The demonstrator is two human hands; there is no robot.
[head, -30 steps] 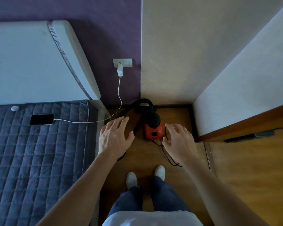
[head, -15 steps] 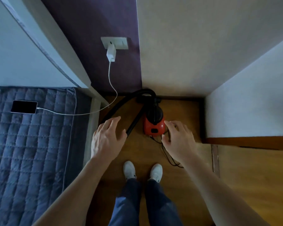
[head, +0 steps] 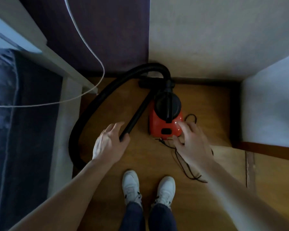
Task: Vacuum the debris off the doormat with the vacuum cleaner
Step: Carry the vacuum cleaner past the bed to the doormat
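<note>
My left fingers (head: 114,129) were spread and loosely bent over the near end of the black wand (head: 137,114), closed on nothing; with the blur I could not tell whether the thumb touched it. My right fingers (head: 184,129) were likewise apart, tips over the near right corner of the vacuum cleaner (head: 165,125), gripping nothing. I judged the left hand (head: 109,144) was placed to take the wand and the right hand (head: 193,144) to lift the red body, since both had to come out together. The wand lay just left of the vacuum cleaner, and the hose (head: 90,105) arched from its far end round to the left, because the machine was parked tight against the wall corner behind it. The black cord (head: 185,165) lay loose on the floor at its near right. My shoes (head: 131,184) stood on its near side. No doormat showed anywhere around the vacuum cleaner, so the vacuuming itself had not begun.
</note>
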